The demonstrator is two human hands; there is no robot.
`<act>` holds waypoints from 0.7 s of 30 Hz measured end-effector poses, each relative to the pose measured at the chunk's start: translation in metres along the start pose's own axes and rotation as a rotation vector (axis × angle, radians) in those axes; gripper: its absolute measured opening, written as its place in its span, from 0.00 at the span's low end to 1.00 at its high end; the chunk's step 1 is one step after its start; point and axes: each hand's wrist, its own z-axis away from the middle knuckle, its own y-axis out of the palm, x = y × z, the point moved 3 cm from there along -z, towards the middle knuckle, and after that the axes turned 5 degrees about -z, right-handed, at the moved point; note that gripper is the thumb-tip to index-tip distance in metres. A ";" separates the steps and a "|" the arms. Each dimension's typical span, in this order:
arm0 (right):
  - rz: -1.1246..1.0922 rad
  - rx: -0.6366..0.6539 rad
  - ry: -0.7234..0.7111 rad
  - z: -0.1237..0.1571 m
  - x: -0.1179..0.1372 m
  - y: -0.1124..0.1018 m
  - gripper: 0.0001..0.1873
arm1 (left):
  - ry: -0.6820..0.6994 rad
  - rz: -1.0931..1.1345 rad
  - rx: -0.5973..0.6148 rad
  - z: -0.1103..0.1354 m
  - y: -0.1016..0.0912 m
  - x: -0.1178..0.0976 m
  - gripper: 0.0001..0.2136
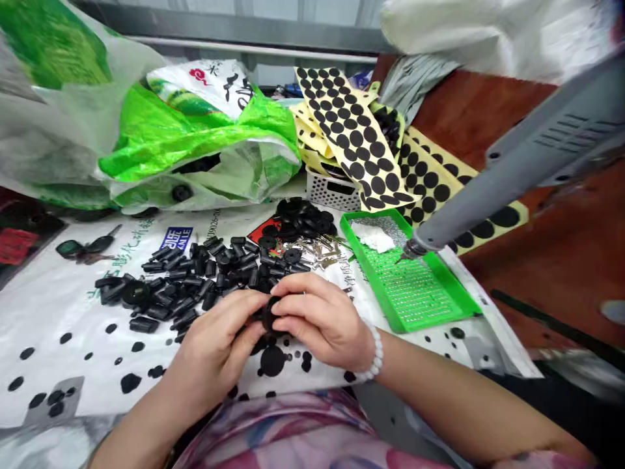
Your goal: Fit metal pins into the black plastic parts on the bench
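Observation:
My left hand and my right hand meet at the table's front middle, fingers pinched together on one small round black part. A flat black disc lies on the white sheet just below them. Right behind my hands a heap of short black tube pieces spreads to the left. Further back sits a pile of black round discs. A white bead bracelet circles my right wrist.
A green perforated tray with a white scrap lies to the right, under the tip of a grey powered tool. Yellow sheets of black round pads lean over a white basket. Green and white plastic bags fill the back left. Keys lie at left.

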 end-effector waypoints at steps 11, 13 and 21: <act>0.205 0.221 -0.033 0.000 0.002 -0.013 0.21 | -0.215 0.317 0.029 0.004 0.008 0.017 0.12; 0.327 0.282 -0.059 0.000 0.002 -0.014 0.18 | -0.188 0.289 0.045 0.002 0.010 0.016 0.13; 0.359 0.266 -0.002 0.003 -0.002 -0.006 0.21 | -0.048 0.134 0.024 -0.002 0.010 0.007 0.09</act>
